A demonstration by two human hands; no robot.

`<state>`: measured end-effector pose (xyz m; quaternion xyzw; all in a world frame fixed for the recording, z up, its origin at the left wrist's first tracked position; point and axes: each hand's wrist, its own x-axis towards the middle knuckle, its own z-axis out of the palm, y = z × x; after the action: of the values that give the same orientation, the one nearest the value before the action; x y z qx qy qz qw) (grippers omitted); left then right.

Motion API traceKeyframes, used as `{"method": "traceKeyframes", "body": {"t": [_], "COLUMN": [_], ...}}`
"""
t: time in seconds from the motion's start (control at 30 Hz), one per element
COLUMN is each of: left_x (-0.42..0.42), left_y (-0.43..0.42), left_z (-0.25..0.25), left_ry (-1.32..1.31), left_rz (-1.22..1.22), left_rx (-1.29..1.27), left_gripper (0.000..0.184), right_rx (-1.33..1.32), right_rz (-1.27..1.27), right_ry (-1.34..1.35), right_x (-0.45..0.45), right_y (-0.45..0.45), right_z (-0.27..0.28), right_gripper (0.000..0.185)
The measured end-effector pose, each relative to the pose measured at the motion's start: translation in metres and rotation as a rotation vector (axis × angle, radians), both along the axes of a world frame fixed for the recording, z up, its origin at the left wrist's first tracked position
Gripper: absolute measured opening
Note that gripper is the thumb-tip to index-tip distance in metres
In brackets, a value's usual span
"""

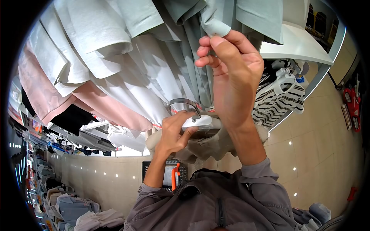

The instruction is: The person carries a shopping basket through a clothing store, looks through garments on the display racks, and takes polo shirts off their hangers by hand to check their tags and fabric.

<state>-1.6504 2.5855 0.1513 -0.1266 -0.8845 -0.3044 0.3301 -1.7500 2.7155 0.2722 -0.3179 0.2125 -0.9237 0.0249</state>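
Note:
My left hand (175,133) is closed around the top of a white clothes hanger (204,122) with a curved metal hook. From this hanger hangs a beige garment (208,148), close in front of my body. Higher up, my right hand (237,65) pinches the edge of a pale grey-green shirt (216,26) between thumb and fingers; I cannot tell whether it is a sleeve or a hem. White shirts (142,73) and a pink shirt (111,106) hang in the row beside my hands.
Below my left arm stands a dark shopping basket (146,169) with an orange handle (175,177). A white shelf (295,44) juts out at the right, above striped shirts (281,96). More folded clothes (77,208) lie at the lower left. The floor (308,154) is shiny tile.

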Motion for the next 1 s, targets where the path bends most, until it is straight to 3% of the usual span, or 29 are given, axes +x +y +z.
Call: {"method": "traceKeyframes", "body": {"t": [0.43, 0.5, 0.63, 1.0], "left_x": [0.005, 0.008, 0.008, 0.014], "left_y": [0.001, 0.002, 0.005, 0.019], "left_z": [0.002, 0.003, 0.006, 0.005], "left_ry": [-0.012, -0.126, -0.097, -0.085], "left_rz": [0.005, 0.029, 0.044, 0.049], "left_rx": [0.014, 0.070, 0.082, 0.084], "left_gripper": [0.031, 0.034, 0.033, 0.026], "right_rx": [0.005, 0.034, -0.007, 0.039], "right_rz": [-0.030, -0.053, 0.056, 0.008], "right_ry": [0.002, 0.002, 0.000, 0.042], "right_x": [0.004, 0.005, 0.003, 0.010], "right_y": [-0.001, 0.001, 0.013, 0.029], "right_z": [-0.001, -0.001, -0.003, -0.008], "right_gripper": [0.017, 0.018, 0.024, 0.026]}}
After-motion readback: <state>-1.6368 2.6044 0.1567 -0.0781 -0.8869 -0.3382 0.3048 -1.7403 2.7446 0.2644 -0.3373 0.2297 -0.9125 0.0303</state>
